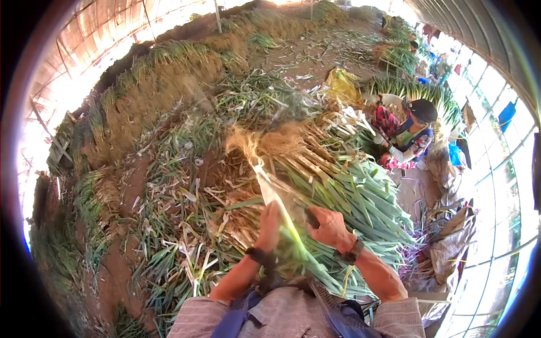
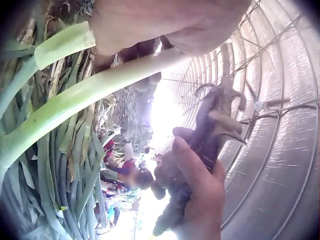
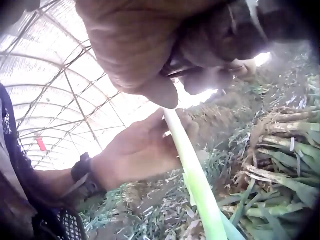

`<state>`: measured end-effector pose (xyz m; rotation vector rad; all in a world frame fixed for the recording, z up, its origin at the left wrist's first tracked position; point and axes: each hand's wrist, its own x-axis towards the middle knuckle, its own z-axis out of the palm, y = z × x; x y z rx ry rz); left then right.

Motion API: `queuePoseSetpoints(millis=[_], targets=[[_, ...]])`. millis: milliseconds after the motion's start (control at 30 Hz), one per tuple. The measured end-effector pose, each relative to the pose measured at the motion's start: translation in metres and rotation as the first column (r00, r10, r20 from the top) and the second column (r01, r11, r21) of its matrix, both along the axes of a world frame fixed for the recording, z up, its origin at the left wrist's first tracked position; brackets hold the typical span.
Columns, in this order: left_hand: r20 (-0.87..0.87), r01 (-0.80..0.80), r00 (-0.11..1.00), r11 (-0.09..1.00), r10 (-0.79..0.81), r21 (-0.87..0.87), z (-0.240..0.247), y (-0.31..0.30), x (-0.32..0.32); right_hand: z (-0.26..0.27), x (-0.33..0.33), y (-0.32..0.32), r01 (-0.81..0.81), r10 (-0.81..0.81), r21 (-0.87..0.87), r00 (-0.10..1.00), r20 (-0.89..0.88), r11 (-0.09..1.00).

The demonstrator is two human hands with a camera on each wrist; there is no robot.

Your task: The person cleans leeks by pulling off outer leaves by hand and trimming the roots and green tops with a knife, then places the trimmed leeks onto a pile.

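Note:
A long green onion [image 1: 273, 194] with a white shank and bushy roots slants across the head view's middle. My left hand [image 1: 269, 228] grips its shank; in the left wrist view the stalk [image 2: 95, 92] passes under the left hand [image 2: 165, 22]. Just right of the stalk, my right hand [image 1: 333, 230] has its fingers curled round a dark object [image 1: 311, 218], whose kind I cannot tell. Brownish strips stick out above the right hand [image 2: 202, 200]. In the right wrist view the right hand [image 3: 135, 50] is above the left hand [image 3: 142, 150] and the stalk [image 3: 192, 165].
A large pile of green onions [image 1: 360, 197] lies ahead and to the right, roots toward the middle. Loose leaf trimmings [image 1: 186, 225] cover the ground at left. A person in a dark cap [image 1: 422, 111] crouches at the right, near a yellow sack [image 1: 342, 85].

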<state>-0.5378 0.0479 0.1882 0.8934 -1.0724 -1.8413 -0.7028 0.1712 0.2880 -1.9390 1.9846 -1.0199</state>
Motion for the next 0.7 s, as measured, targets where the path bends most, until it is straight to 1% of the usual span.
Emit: queuePoseSetpoints(millis=[33,67,100,133,167,200,233,300,333,367,433,500,533,567,600,633,700], targets=[[-0.058,-0.022,0.998,0.998,0.026,0.065,-0.006,0.0,0.0,-0.001,0.0,-0.002,0.002,-0.002,-0.001,1.0,0.0,1.0],[0.019,-0.051,0.999,0.995,0.049,0.084,-0.024,-0.008,0.003,-0.002,-0.001,-0.005,0.068,-0.068,0.033,0.998,0.007,0.997],[0.014,-0.056,0.998,0.994,0.055,0.089,-0.024,-0.007,0.002,-0.002,-0.002,-0.006,0.128,-0.129,0.069,0.992,0.009,0.989],[-0.032,-0.058,0.997,0.989,0.063,0.139,-0.023,-0.009,0.002,-0.003,-0.002,-0.006,0.121,-0.122,0.071,0.993,0.005,0.99],[-0.076,-0.057,0.995,0.98,0.072,0.189,-0.022,-0.011,0.002,-0.005,0.0,-0.004,0.041,-0.04,0.081,0.999,-0.015,0.996],[-0.078,-0.061,0.994,0.981,0.077,0.184,-0.013,-0.01,0.004,-0.007,0.001,-0.003,-0.039,0.043,0.093,0.998,-0.035,0.995],[-0.079,-0.069,0.993,0.98,0.085,0.188,-0.002,-0.008,0.003,-0.006,0.002,-0.004,-0.047,0.051,0.096,0.998,-0.037,0.994],[-0.164,-0.076,0.978,0.951,0.13,0.301,0.012,-0.002,0.0,-0.004,0.003,-0.006,-0.016,0.019,0.159,1.0,-0.015,0.987],[-0.165,-0.084,0.976,0.949,0.139,0.303,0.005,-0.005,0.0,-0.005,0.004,-0.008,-0.026,0.029,0.161,0.999,-0.017,0.987],[-0.187,-0.052,0.976,0.952,0.113,0.302,-0.005,-0.007,-0.001,-0.007,0.006,-0.008,-0.019,0.019,0.158,1.0,0.003,0.987],[-0.216,-0.011,0.973,0.953,0.08,0.303,0.001,-0.002,0.001,-0.013,0.01,-0.004,-0.003,0.001,0.158,1.0,0.015,0.987],[-0.281,0.022,0.958,0.96,0.061,0.28,0.013,0.001,0.001,-0.022,0.011,0.0,-0.019,0.011,0.092,0.996,0.091,0.996],[-0.241,-0.076,0.959,0.956,0.148,0.284,-0.028,-0.012,-0.001,-0.024,0.013,0.003,-0.011,0.002,0.104,0.996,0.089,0.995],[-0.253,-0.079,0.955,0.957,0.152,0.277,-0.004,-0.01,0.004,-0.026,0.011,0.009,-0.041,0.015,0.224,0.993,0.117,0.974],[-0.177,-0.111,0.97,0.954,0.165,0.277,-0.017,-0.02,0.014,-0.034,0.01,0.015,-0.052,0.031,0.228,0.995,0.095,0.972],[-0.228,-0.162,0.946,0.947,0.228,0.277,-0.026,-0.031,0.015,-0.042,0.009,0.021,-0.071,0.054,0.235,0.995,0.078,0.969],[-0.24,-0.285,0.916,0.942,0.321,0.175,-0.015,-0.038,0.022,-0.051,0.005,0.032,-0.059,0.007,0.379,0.991,0.136,0.923]])
